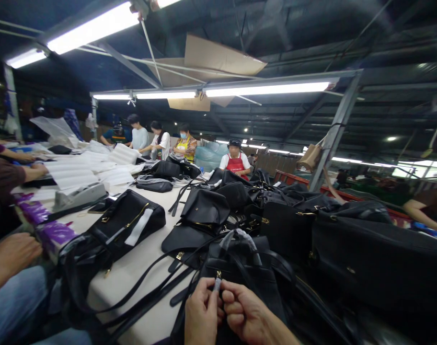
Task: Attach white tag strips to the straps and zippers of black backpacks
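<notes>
Dark roof [312,45], tube lights [269,89] (lit), table [132,268]

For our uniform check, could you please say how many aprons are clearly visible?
2: a red apron behind black bags, and a yellow apron farther left. Others may be hidden.

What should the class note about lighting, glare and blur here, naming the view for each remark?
Head view: the tube lights burn out to white against a dark roof; head view: the large black bag at right loses detail in its dark lower part; head view: the person at the far right looks smeared, while the fingers in front look clearer.
</notes>
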`<move>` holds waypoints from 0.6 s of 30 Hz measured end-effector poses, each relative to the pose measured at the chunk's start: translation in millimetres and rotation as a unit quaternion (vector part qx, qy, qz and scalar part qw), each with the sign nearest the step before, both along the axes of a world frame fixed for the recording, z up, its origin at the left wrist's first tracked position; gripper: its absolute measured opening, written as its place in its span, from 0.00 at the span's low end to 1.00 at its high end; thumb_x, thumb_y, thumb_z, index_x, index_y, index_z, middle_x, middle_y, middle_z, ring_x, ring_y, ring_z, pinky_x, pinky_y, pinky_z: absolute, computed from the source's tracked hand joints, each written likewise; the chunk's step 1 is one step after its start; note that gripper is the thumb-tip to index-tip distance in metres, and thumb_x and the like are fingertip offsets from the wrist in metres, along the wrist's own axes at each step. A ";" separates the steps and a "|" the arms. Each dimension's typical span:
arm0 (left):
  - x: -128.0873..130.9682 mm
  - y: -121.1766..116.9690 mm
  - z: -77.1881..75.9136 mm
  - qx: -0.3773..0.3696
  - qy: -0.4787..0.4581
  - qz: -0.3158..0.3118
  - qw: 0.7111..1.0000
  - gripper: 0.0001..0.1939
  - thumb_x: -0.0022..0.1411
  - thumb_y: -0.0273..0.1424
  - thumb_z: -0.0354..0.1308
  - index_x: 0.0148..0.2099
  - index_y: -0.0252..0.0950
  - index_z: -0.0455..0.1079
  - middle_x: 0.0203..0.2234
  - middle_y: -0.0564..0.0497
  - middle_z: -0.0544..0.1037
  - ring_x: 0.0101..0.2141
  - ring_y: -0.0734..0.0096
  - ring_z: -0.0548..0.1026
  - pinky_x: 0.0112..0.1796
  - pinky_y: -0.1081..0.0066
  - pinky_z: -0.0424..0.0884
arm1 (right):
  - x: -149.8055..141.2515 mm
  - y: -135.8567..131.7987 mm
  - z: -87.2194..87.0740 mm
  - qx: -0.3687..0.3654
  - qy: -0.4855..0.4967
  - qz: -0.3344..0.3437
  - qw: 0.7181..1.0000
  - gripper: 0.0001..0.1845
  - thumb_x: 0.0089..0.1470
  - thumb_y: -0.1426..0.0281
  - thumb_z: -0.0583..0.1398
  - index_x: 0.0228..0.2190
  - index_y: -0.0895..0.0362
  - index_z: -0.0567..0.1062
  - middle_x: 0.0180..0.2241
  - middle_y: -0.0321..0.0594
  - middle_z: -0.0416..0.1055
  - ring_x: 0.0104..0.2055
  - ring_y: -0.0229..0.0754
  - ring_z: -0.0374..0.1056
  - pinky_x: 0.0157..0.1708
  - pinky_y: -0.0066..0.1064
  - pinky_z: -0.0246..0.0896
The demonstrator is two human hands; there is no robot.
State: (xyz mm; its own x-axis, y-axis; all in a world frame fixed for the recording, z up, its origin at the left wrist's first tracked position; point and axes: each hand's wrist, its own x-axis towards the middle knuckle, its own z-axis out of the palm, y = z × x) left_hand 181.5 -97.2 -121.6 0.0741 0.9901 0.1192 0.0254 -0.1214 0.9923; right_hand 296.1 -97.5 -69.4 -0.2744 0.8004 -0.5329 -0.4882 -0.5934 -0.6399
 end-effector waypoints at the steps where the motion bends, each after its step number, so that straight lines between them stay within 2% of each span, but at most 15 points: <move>1: 0.3 -2.4 -0.7 0.026 0.023 0.008 0.999 0.15 0.61 0.39 0.49 0.42 0.35 0.70 0.22 0.51 0.75 0.20 0.72 0.70 0.21 0.75 0.65 | -1.1 0.9 -0.3 -0.002 -0.022 -0.010 1.000 0.32 0.70 0.68 0.41 0.13 0.58 0.59 0.10 0.23 0.48 0.08 0.21 0.36 0.08 0.14 0.29; 5: 1.6 -7.5 -6.1 0.081 0.066 0.027 0.994 0.15 0.64 0.36 0.46 0.38 0.38 0.73 0.22 0.51 0.75 0.21 0.71 0.71 0.22 0.76 0.63 | -8.9 4.5 -0.5 0.013 -0.131 -0.055 0.990 0.32 0.69 0.63 0.47 0.13 0.58 0.59 0.08 0.24 0.50 0.08 0.22 0.38 0.08 0.15 0.29; 9: 2.6 -7.0 -11.3 0.117 0.094 0.041 0.988 0.16 0.65 0.36 0.45 0.30 0.39 0.71 0.20 0.52 0.73 0.23 0.71 0.72 0.25 0.76 0.62 | -17.0 8.5 -4.8 0.041 -0.230 -0.088 0.968 0.29 0.67 0.71 0.48 0.13 0.58 0.61 0.06 0.25 0.50 0.07 0.24 0.38 0.07 0.16 0.28; 11: 3.3 -5.8 -12.6 0.124 0.116 0.026 0.985 0.17 0.65 0.36 0.45 0.28 0.39 0.69 0.20 0.51 0.73 0.23 0.70 0.71 0.25 0.75 0.61 | -19.2 10.0 -6.5 0.049 -0.268 -0.092 0.958 0.31 0.67 0.71 0.47 0.11 0.57 0.59 0.05 0.25 0.48 0.06 0.25 0.38 0.07 0.17 0.27; 14: 4.2 -5.2 -12.3 0.103 0.104 0.011 0.989 0.15 0.65 0.37 0.44 0.30 0.39 0.68 0.21 0.52 0.73 0.22 0.69 0.71 0.25 0.74 0.61 | -19.6 8.5 -3.6 0.062 -0.298 -0.076 0.949 0.33 0.67 0.68 0.46 0.09 0.57 0.58 0.04 0.26 0.46 0.06 0.26 0.38 0.07 0.18 0.30; 16: 2.9 -6.2 -9.8 0.071 0.067 0.018 0.995 0.13 0.65 0.40 0.45 0.35 0.40 0.65 0.19 0.54 0.72 0.21 0.68 0.71 0.24 0.73 0.61 | -17.0 3.0 -0.1 0.090 -0.304 -0.064 0.946 0.31 0.67 0.64 0.46 0.13 0.58 0.65 0.07 0.29 0.54 0.07 0.26 0.41 0.07 0.18 0.33; 18: -2.1 -7.2 -4.2 0.053 0.057 0.017 0.997 0.11 0.65 0.43 0.46 0.38 0.41 0.62 0.17 0.56 0.71 0.20 0.66 0.71 0.25 0.72 0.62 | -9.3 -7.8 -1.4 0.143 -0.314 -0.040 0.938 0.25 0.65 0.60 0.50 0.22 0.61 0.72 0.12 0.35 0.66 0.08 0.27 0.47 0.08 0.19 0.38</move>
